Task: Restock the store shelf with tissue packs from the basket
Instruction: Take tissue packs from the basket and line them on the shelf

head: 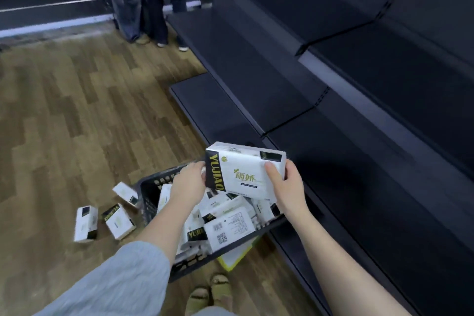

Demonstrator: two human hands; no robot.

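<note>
While both hands hold one white rectangular tissue pack with a black-and-gold end band (243,170) above the dark slatted plastic basket (148,187), the step looks like pick-up. The left hand (188,183) grips its banded end and the right hand (286,183) pinches the other, thumb on its face. Next it likely needs carrying right onto the bare dark metal shelf (359,182).

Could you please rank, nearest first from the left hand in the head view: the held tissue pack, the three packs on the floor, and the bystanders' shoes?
1. Held tissue pack, touching the left hand.
2. Floor packs, lower left.
3. Bystanders' shoes, far, top.
</note>
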